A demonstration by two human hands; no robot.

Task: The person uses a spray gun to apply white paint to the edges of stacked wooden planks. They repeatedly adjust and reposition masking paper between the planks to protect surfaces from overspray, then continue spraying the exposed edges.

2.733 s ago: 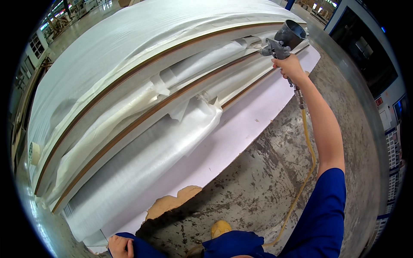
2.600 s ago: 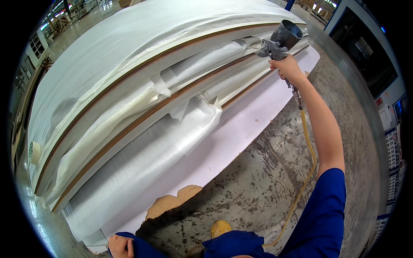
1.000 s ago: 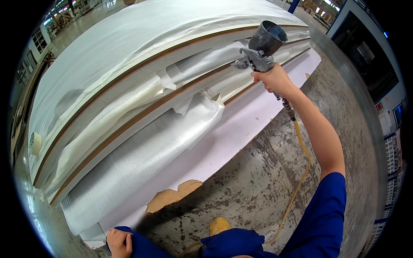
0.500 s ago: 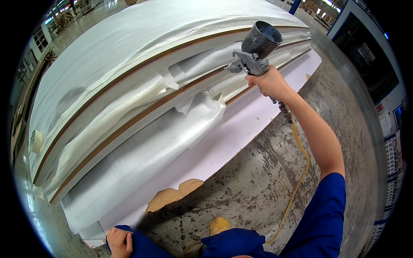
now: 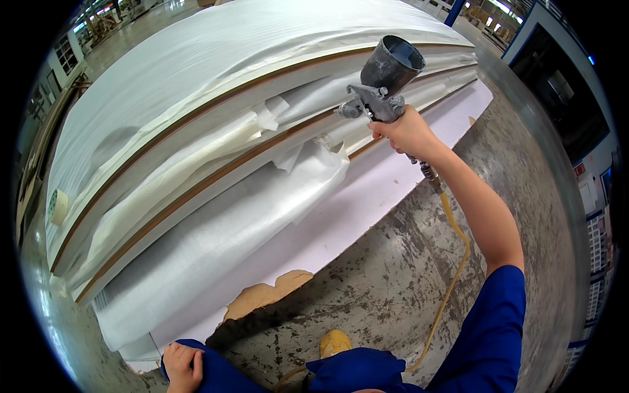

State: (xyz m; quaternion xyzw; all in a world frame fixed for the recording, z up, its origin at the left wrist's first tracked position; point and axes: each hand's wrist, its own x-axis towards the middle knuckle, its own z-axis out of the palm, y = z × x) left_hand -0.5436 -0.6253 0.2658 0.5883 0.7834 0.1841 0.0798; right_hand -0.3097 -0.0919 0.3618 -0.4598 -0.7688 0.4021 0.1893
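Note:
My right hand (image 5: 409,133) grips a spray gun (image 5: 377,105), its fingers wrapped round the handle. A dark paint cup (image 5: 393,64) sits tilted on top of the gun, and a yellow air hose (image 5: 452,262) hangs from its lower end. The nozzle points left, close to the lower brown edge strip (image 5: 216,177) of the wrapped panels. Above it runs another brown edge strip (image 5: 196,108). White sheeting (image 5: 249,203) covers the surfaces around both strips. My left hand (image 5: 183,367) rests on my blue-clothed knee, holding nothing, its fingers lying loosely over the cloth.
A roll of tape (image 5: 57,207) lies at the far left end. Under the panels is a pale board (image 5: 354,223) with a broken brown edge (image 5: 268,295). The hose trails over the worn concrete floor (image 5: 367,281) near my yellow shoe (image 5: 335,343). A blue post (image 5: 455,12) stands behind.
My right hand and the spray gun have shifted slightly left and down along the lower strip. The left hand stays on the knee.

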